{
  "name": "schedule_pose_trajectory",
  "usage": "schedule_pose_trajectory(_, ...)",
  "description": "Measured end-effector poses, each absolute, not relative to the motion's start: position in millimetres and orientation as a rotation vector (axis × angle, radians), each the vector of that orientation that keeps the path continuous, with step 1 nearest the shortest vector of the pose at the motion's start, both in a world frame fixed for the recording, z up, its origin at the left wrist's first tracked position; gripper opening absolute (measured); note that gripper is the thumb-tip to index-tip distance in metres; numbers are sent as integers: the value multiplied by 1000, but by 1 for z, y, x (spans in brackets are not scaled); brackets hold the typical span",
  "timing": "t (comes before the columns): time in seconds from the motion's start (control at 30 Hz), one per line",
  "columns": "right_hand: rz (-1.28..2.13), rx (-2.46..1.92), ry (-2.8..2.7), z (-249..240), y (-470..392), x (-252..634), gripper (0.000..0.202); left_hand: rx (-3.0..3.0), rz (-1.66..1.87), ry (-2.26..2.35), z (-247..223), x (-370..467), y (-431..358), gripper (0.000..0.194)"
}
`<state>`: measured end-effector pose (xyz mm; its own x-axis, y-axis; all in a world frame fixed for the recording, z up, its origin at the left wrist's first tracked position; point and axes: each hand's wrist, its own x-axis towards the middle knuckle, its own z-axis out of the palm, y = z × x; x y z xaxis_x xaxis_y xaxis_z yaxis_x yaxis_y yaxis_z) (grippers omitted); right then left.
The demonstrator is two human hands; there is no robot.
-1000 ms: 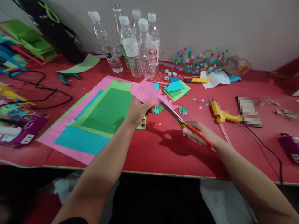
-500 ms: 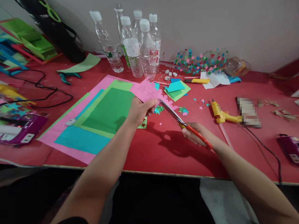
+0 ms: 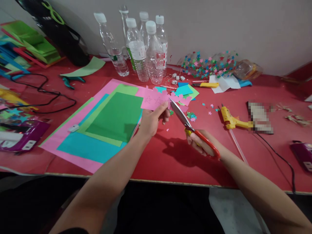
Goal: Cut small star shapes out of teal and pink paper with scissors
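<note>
My left hand (image 3: pixel 153 120) pinches a pink sheet of paper (image 3: pixel 151 98) along its lower edge. Stars are drawn in outline on that sheet, and its right part has a jagged cut edge. In my right hand (image 3: pixel 198 141) is a pair of scissors (image 3: pixel 181 113) with red and yellow handles. Their blade tips meet the pink paper just beside my left fingertips. Beneath the paper and to its right lie small cut paper stars (image 3: pixel 191 116) in a pile. Stacked coloured sheets (image 3: pixel 112 117) lie to the left of my left hand.
Several plastic bottles (image 3: pixel 151 55) stand by the wall. A yellow glue gun (image 3: pixel 229 118), a yellow cutter knife (image 3: pixel 206 85) and a star-covered clear bottle (image 3: pixel 209 65) lie right. Green pliers (image 3: pixel 70 81), a black cable (image 3: pixel 56 94) and a black flask (image 3: pixel 58 35) are left.
The pink paper has been turned and shifted slightly right with my left hand. The scissors have changed angle a little, their handles looking more spread.
</note>
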<state>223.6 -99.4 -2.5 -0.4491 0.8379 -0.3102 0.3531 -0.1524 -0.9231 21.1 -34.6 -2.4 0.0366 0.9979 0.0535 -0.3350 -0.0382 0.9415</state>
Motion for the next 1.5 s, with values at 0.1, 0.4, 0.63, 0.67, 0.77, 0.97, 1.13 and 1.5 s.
schedule_pose_trajectory(0.1,1659,-1358,-1661,-2,-103,218,50,915,1396,875,-4,31,-41,30)
schedule_pose_trajectory(0.4,1638,-1533,-1591,3,-109,205,45,875,1467,915,-11,39,-48,31)
schedule_pose_trajectory(0.63,1627,-1539,-1562,0,-110,206,41,879,1442,933,-11,39,-47,32)
schedule_pose_trajectory(0.67,1626,-1518,-1568,-1,-110,206,42,883,1439,925,-10,39,-48,33)
schedule_pose_trajectory(0.77,1626,-1478,-1578,-1,-109,207,47,877,1430,900,-9,40,-49,33)
schedule_pose_trajectory(0.97,1596,-1577,-1561,4,-109,204,45,849,1433,868,-9,41,-49,33)
schedule_pose_trajectory(1.13,1568,-1605,-1581,8,-106,208,42,904,1399,900,-10,37,-46,34)
schedule_pose_trajectory(1.5,1576,-1624,-1661,6,-95,222,45,959,1392,871,-11,25,-31,23)
